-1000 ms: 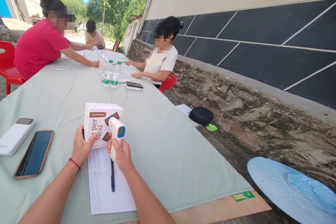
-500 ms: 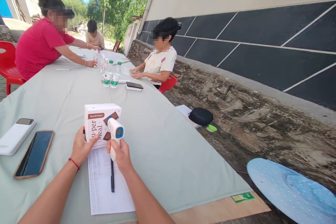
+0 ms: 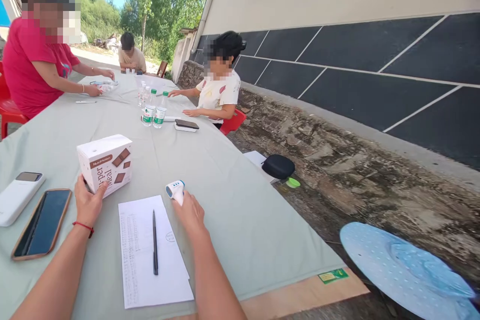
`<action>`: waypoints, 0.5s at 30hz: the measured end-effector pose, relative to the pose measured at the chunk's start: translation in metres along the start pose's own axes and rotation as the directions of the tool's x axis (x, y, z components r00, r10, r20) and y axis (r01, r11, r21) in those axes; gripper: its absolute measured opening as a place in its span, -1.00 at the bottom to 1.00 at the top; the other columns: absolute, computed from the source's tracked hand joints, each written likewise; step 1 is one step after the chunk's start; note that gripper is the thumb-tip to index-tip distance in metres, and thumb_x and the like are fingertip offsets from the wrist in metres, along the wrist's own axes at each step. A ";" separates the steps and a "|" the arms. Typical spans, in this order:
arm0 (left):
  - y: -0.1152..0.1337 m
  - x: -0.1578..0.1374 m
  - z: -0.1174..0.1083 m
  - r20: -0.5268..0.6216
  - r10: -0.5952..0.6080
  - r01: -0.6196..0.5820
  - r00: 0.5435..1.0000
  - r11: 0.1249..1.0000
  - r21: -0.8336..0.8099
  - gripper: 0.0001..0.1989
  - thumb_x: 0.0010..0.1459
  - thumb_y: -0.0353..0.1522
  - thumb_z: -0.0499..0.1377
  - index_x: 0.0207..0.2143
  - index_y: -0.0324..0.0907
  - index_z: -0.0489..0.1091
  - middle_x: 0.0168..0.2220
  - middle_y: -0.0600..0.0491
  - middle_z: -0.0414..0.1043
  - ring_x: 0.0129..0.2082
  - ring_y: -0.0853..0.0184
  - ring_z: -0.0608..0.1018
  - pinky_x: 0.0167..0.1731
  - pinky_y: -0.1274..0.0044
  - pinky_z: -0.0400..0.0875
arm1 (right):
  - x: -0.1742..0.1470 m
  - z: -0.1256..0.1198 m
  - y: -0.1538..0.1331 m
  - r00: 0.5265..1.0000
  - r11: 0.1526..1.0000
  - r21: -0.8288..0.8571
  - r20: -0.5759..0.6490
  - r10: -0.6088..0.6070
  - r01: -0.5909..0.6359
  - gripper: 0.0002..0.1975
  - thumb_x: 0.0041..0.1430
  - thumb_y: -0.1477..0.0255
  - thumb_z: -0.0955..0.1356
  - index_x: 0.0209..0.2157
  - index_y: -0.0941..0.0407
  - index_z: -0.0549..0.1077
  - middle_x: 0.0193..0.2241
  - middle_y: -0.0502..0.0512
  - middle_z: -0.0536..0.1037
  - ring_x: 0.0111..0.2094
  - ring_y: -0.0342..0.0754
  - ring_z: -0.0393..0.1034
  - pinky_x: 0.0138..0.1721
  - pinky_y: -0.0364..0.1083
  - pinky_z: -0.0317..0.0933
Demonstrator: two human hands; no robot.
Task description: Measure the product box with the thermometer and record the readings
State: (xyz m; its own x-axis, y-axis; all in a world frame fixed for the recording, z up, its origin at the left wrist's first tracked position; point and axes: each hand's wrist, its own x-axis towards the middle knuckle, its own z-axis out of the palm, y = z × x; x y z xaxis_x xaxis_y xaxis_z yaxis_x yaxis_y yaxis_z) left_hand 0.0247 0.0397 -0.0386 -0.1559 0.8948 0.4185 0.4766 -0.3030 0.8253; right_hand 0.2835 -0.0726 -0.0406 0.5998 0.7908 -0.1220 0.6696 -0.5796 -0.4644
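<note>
My left hand [image 3: 88, 201] grips the lower part of a white and brown NutriMotion box [image 3: 108, 165], which is tilted a little above the cloth or resting on it; I cannot tell which. Around the handle of a white and blue infrared thermometer [image 3: 175, 190] my right hand [image 3: 190, 212] is closed. Between my forearms lie printed paper sheets [image 3: 131, 260], with a black pen [image 3: 155, 242] on top. The box hides part of my left fingers.
Left of my arm lie a phone [image 3: 42, 222] and a white power bank [image 3: 18, 197]. Farther along the table [image 3: 210, 170] stand several water bottles [image 3: 149, 110] beside another phone [image 3: 186, 124]. One person [image 3: 41, 65] sits at left, another [image 3: 221, 80] at right, a third beyond.
My left hand has moved the box to the left. My right hand has carried the thermometer right, away from the box, uncovering the sheets and pen. The person at left has drawn a bottle nearer.
</note>
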 end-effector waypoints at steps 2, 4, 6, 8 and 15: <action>-0.002 0.004 -0.002 0.002 0.024 -0.024 1.000 1.000 -0.015 -0.47 0.01 -0.13 0.24 -0.01 -0.17 0.25 -0.14 -0.04 0.37 -0.09 0.09 0.40 -0.05 0.20 0.34 | 0.004 0.000 0.006 1.000 0.997 -0.068 -0.003 0.029 -0.030 -0.64 0.21 0.36 0.27 0.02 0.19 0.37 -0.11 0.30 0.49 -0.07 0.13 0.40 -0.14 -0.02 0.17; -0.005 0.005 0.000 0.021 0.043 -0.042 0.999 0.998 -0.042 -0.50 0.02 -0.19 0.23 -0.01 -0.17 0.24 -0.14 -0.04 0.35 -0.09 0.10 0.41 -0.06 0.22 0.35 | 0.006 0.000 0.009 0.998 0.993 -0.111 -0.060 0.027 -0.033 -0.62 0.19 0.37 0.30 0.03 0.19 0.37 -0.08 0.34 0.46 -0.04 0.18 0.37 -0.10 0.02 0.16; -0.008 0.004 0.003 0.003 0.066 -0.066 0.998 0.997 -0.038 -0.51 0.03 -0.23 0.21 0.00 -0.17 0.22 -0.11 -0.07 0.32 -0.03 0.08 0.38 -0.03 0.22 0.33 | 0.002 -0.002 0.005 0.987 0.991 -0.135 -0.156 -0.023 0.002 -0.58 0.13 0.41 0.33 0.04 0.19 0.37 -0.01 0.38 0.42 0.03 0.22 0.32 -0.06 0.05 0.14; -0.011 0.003 0.006 -0.092 0.050 -0.052 0.995 0.998 -0.022 -0.47 0.00 -0.24 0.22 0.01 -0.19 0.18 -0.02 -0.14 0.23 0.05 0.05 0.31 -0.04 0.22 0.33 | -0.007 -0.007 -0.004 0.978 0.990 -0.111 -0.176 -0.109 0.090 -0.63 0.13 0.44 0.33 0.00 0.16 0.39 -0.01 0.34 0.43 0.02 0.18 0.32 -0.08 0.01 0.14; 0.025 -0.012 0.000 -0.376 0.267 -0.277 0.887 0.960 0.027 -0.63 -0.01 -0.33 0.18 -0.13 -0.16 0.17 -0.10 -0.08 0.16 -0.02 0.15 0.30 -0.24 0.36 0.35 | -0.069 -0.011 -0.043 0.877 0.926 -0.088 0.366 -0.311 0.366 -0.84 0.08 0.33 0.36 -0.35 0.13 0.41 -0.41 0.13 0.53 -0.33 0.04 0.40 -0.37 -0.10 0.06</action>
State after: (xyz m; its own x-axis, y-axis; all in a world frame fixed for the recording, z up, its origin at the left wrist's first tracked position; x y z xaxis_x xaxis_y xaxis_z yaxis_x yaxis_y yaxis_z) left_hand 0.0386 0.0211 -0.0228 -0.3366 0.5899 0.7340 0.5241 -0.5302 0.6664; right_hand 0.2185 -0.1042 -0.0022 0.1571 0.9460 -0.2835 0.8786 -0.2650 -0.3974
